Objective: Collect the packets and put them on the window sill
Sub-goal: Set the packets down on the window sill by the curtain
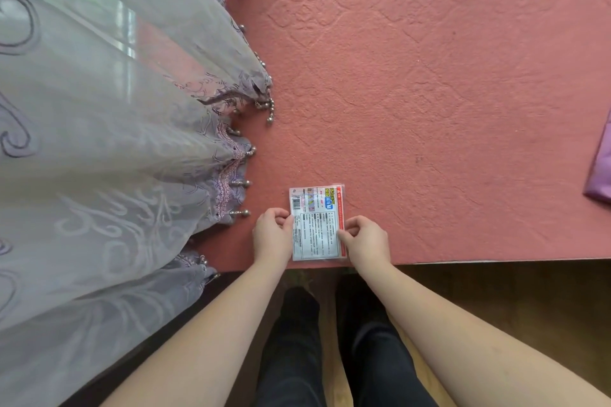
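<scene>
Pink window sill (429, 109) bears packets (316, 225), pinched at both side edges between the hands: left (271, 235), right (365, 239).

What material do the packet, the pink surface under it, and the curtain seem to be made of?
Packet: likely a printed paper card in a clear glossy plastic sleeve; a transparent edge shows at its top.
Pink surface: appears to be matte, soft fabric or felt-like covering, with an embossed diamond pattern.
Curtain: sheer, thin textile; the window shows through it, with purple embroidery and small metallic-looking beads along the hem.
</scene>
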Action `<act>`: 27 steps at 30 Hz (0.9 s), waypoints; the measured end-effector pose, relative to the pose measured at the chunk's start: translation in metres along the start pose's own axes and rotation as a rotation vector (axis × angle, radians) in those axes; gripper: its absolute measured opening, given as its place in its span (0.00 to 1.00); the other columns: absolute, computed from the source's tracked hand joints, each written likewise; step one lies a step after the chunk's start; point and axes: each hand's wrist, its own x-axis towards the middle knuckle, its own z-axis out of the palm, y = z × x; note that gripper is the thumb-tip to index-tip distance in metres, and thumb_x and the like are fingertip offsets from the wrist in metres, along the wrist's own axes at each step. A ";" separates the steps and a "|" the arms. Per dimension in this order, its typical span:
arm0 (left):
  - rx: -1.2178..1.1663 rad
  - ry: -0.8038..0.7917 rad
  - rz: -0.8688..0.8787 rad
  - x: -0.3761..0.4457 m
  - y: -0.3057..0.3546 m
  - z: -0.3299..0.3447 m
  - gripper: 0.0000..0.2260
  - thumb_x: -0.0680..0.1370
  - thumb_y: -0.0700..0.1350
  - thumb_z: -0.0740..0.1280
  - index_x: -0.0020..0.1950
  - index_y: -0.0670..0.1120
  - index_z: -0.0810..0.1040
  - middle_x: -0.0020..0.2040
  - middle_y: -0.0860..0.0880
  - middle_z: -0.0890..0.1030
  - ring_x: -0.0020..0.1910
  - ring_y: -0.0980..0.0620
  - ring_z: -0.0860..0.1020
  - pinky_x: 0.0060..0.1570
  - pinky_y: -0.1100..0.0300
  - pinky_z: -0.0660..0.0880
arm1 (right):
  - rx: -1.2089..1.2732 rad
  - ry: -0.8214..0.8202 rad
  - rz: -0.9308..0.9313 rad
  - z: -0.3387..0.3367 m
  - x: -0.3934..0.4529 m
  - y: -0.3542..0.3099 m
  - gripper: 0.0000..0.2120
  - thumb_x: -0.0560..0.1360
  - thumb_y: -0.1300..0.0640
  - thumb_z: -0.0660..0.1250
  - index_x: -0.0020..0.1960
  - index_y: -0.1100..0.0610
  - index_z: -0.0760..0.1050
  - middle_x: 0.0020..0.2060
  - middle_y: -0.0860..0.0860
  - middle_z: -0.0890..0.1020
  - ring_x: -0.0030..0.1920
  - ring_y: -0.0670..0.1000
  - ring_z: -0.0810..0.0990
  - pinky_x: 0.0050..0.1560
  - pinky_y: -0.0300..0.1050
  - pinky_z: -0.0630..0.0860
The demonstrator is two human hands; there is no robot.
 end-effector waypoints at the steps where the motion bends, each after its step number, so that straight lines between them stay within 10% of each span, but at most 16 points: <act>1: 0.001 0.012 0.004 0.000 0.000 0.002 0.03 0.79 0.44 0.67 0.50 0.46 0.78 0.49 0.49 0.79 0.43 0.53 0.77 0.39 0.65 0.68 | -0.013 0.006 -0.004 0.000 0.000 0.000 0.04 0.76 0.54 0.69 0.50 0.51 0.76 0.43 0.46 0.81 0.44 0.46 0.81 0.40 0.42 0.77; 27: 0.042 0.066 0.086 -0.024 -0.001 -0.018 0.10 0.82 0.46 0.61 0.58 0.45 0.78 0.57 0.47 0.75 0.49 0.51 0.75 0.47 0.60 0.67 | -0.091 0.149 -0.178 -0.030 -0.023 0.009 0.13 0.81 0.48 0.58 0.55 0.53 0.78 0.49 0.49 0.81 0.50 0.50 0.78 0.50 0.49 0.76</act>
